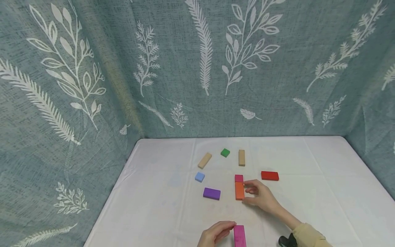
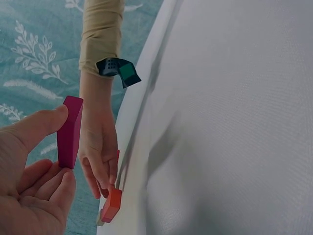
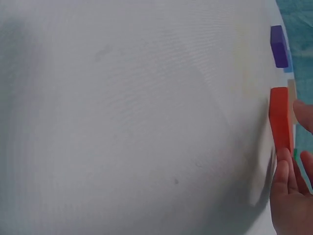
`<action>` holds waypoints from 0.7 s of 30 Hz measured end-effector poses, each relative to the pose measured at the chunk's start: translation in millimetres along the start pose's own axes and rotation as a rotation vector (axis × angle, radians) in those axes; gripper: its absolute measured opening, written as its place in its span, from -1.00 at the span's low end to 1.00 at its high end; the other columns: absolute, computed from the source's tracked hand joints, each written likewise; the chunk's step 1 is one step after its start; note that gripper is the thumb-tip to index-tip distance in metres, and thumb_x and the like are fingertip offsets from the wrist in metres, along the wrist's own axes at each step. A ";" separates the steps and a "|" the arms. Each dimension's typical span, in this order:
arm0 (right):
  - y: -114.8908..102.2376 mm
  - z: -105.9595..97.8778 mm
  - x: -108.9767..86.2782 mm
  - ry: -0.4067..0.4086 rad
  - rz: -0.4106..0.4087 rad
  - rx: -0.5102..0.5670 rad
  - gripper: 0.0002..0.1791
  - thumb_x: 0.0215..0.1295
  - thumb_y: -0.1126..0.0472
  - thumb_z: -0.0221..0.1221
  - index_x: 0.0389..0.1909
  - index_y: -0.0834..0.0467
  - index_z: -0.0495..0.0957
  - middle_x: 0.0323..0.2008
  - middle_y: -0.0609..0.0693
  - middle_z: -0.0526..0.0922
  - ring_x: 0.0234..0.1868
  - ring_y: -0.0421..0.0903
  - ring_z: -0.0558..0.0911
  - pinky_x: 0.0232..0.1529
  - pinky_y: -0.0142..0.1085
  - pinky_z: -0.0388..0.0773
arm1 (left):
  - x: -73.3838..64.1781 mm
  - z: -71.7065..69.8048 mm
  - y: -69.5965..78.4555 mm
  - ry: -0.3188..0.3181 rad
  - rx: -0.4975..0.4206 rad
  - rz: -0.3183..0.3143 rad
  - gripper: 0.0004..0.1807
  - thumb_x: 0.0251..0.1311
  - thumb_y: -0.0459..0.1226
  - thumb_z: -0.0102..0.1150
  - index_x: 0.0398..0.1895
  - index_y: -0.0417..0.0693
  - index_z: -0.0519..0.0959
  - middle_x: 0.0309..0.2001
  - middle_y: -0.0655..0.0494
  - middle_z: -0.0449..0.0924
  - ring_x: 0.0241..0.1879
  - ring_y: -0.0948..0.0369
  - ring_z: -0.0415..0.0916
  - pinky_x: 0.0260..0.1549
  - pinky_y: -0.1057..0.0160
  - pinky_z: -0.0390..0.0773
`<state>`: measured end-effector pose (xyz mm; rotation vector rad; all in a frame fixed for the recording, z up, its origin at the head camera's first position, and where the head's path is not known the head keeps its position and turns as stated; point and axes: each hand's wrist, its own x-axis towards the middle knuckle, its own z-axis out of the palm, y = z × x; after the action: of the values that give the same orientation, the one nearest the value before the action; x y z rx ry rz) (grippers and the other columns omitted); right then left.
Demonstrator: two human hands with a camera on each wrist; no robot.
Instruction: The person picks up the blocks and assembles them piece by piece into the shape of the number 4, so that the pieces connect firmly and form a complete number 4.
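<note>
Near the front edge, my left hand (image 1: pixel 215 234) pinches an upright magenta block (image 2: pixel 71 132) by its ends, thumb above and fingers below in the left wrist view. Farther ahead, my right hand (image 1: pixel 260 197) spans an orange block (image 1: pixel 239 191) from its right side. One fingertip sits by its far end and the thumb at its near corner. In the right wrist view, fingertips touch one end of the block while the thumb lies close beside it. A small pinkish-red block (image 1: pixel 239 178) adjoins the orange block's far end.
Left of the orange block lie a purple block (image 1: pixel 212 193) and a light blue one (image 1: pixel 199 177). Farther back are two wooden blocks (image 1: pixel 204 161) and a green block (image 1: pixel 225 152). A red block (image 1: pixel 270 176) lies to the right. A patterned curtain (image 1: pixel 185 68) surrounds the white table (image 1: pixel 148 206).
</note>
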<state>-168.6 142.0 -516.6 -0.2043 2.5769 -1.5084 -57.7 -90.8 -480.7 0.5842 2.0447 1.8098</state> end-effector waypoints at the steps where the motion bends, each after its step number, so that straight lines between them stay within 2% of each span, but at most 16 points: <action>1: -0.7 -1.1 -0.4 0.002 -0.002 -0.003 -0.39 -0.05 0.26 0.42 0.08 0.24 0.47 -0.08 0.09 0.63 -0.12 -0.06 0.63 -0.07 -0.28 0.67 | 0.1 0.0 0.0 0.002 -0.001 -0.005 -0.47 0.17 -0.26 0.26 0.15 -0.40 0.43 0.09 -0.31 0.50 0.09 0.41 0.48 0.10 0.40 0.52; 8: -3.7 -8.4 -1.5 0.015 -0.030 -0.037 -0.43 0.00 0.24 0.40 0.09 0.19 0.48 -0.02 0.09 0.62 -0.08 -0.04 0.64 -0.06 -0.30 0.66 | 1.4 -0.8 -1.8 0.006 -0.019 -0.014 -0.40 0.07 -0.25 0.35 0.15 -0.37 0.43 0.11 -0.27 0.50 0.09 0.47 0.45 0.11 0.43 0.50; 13: -6.1 -13.7 -3.8 0.003 -0.057 0.008 -0.44 0.03 0.21 0.38 0.09 0.24 0.47 0.00 0.14 0.61 -0.07 -0.02 0.63 -0.04 -0.28 0.65 | 2.4 -1.0 -2.8 0.009 -0.014 0.003 -0.39 0.05 -0.26 0.37 0.15 -0.37 0.43 0.11 -0.28 0.50 0.10 0.45 0.46 0.11 0.41 0.51; 21: -15.5 -24.0 -9.6 0.004 -0.060 0.046 -0.42 0.08 0.20 0.35 0.13 0.26 0.44 0.04 0.19 0.57 -0.03 0.04 0.62 -0.01 -0.25 0.65 | 4.5 -1.2 -0.4 0.025 0.018 -0.020 -0.33 -0.01 -0.25 0.42 0.16 -0.35 0.42 0.12 -0.17 0.52 0.11 0.43 0.46 0.12 0.39 0.51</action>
<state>-163.3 156.7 -490.8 -0.2762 2.5582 -1.5882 -62.3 -89.5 -480.9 0.5464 2.0778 1.7976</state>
